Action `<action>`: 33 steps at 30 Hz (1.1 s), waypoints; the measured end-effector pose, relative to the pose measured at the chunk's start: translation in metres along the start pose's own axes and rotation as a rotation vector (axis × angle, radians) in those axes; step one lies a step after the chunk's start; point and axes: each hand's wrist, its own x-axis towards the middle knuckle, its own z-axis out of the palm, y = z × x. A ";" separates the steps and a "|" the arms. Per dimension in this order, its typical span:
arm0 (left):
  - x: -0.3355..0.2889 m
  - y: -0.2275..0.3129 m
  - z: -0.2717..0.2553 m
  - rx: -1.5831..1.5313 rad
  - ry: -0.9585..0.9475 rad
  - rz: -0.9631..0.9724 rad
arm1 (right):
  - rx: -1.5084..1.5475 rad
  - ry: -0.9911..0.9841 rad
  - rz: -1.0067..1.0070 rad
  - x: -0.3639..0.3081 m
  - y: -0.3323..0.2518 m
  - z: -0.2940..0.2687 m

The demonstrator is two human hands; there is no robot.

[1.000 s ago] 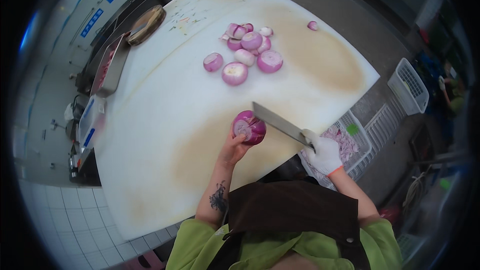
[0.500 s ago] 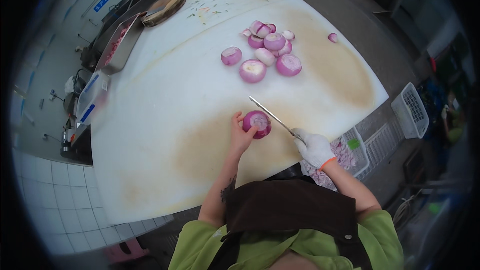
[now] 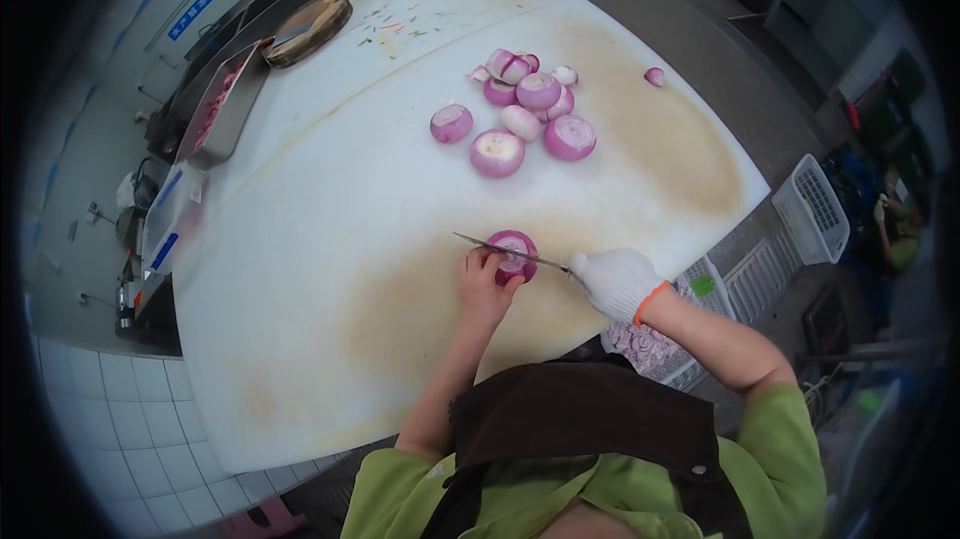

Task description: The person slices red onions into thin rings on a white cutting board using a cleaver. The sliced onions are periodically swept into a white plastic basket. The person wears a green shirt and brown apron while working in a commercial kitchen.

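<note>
I see one purple onion [image 3: 517, 267] on the white desk [image 3: 330, 229], its glossy skin deep magenta round the sides and a pale, ringed cut face turned up toward my camera. The left of the hands [image 3: 482, 291] grips it from the near left side, fingers and thumb against it. Across its top I make out the knife [image 3: 512, 252], almost edge-on, so the blade reads as a thin dark line slanting from the tip, beyond the onion's left side, down to the right. I can't tell whether it has cut in.
</note>
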 end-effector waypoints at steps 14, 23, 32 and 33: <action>-0.003 -0.013 -0.002 0.050 -0.098 0.107 | 0.195 -0.138 0.011 0.080 0.007 0.057; 0.040 0.005 -0.012 -0.052 -0.639 -0.352 | 0.235 -0.037 0.249 0.046 0.044 0.059; -0.010 0.006 -0.005 0.077 -0.252 -0.062 | 0.220 -0.018 0.249 -0.008 0.020 0.063; -0.008 0.004 -0.007 -0.017 -0.286 0.014 | 0.222 -0.019 0.262 -0.009 0.016 0.059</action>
